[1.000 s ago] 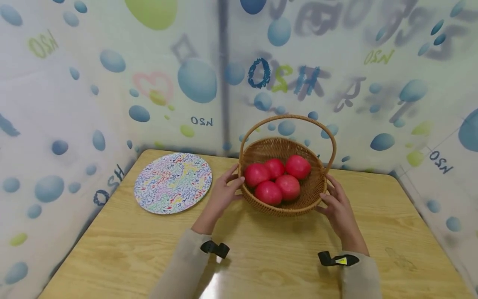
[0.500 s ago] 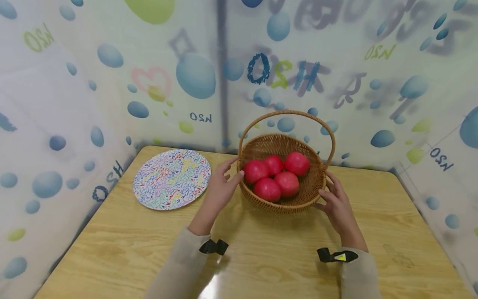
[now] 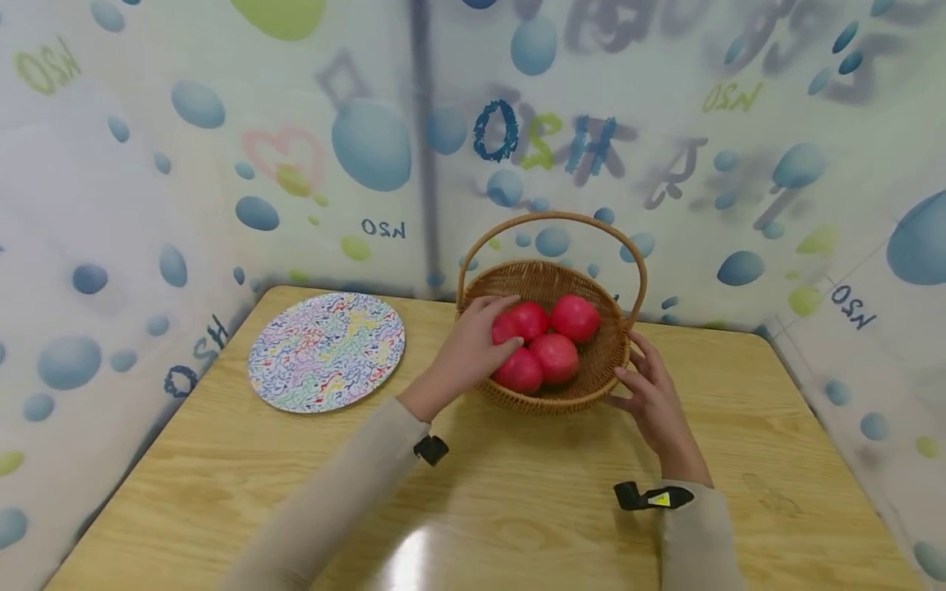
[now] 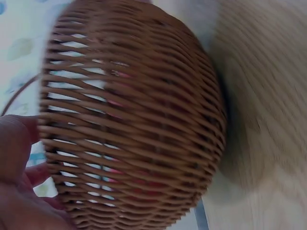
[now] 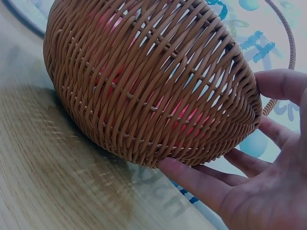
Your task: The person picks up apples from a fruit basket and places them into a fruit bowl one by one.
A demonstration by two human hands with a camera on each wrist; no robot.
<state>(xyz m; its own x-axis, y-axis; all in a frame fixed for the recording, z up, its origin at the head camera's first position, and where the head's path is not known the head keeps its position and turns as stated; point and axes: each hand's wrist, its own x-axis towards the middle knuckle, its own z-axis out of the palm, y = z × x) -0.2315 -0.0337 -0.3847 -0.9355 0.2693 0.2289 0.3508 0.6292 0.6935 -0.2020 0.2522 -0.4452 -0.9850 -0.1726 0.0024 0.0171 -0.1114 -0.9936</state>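
Observation:
A brown wicker basket (image 3: 594, 394) with a tall arched handle stands on the wooden table and holds several round red fruits (image 3: 554, 358) that look like tomatoes. In the head view my left hand (image 3: 467, 349) reaches over the basket's left rim. Its thumb and fingers are spread around the leftmost red fruit (image 3: 506, 328), partly hiding it; firm contact cannot be made out. My right hand (image 3: 650, 402) holds the basket's right rim. In the right wrist view, the thumb (image 5: 280, 84) lies at the rim and the other fingers touch the woven side from below.
To the left of the basket lies a round plate (image 3: 325, 353) with a multicoloured squiggle pattern. The wooden table (image 3: 517, 509) ends at a patterned wall (image 3: 369, 66) behind the basket. Each wrist wears a black strap camera (image 3: 654, 497).
My left hand has left the basket's left rim and moved right, over the leftmost fruit. The right hand stays at the right rim. The whole head view has shifted slightly.

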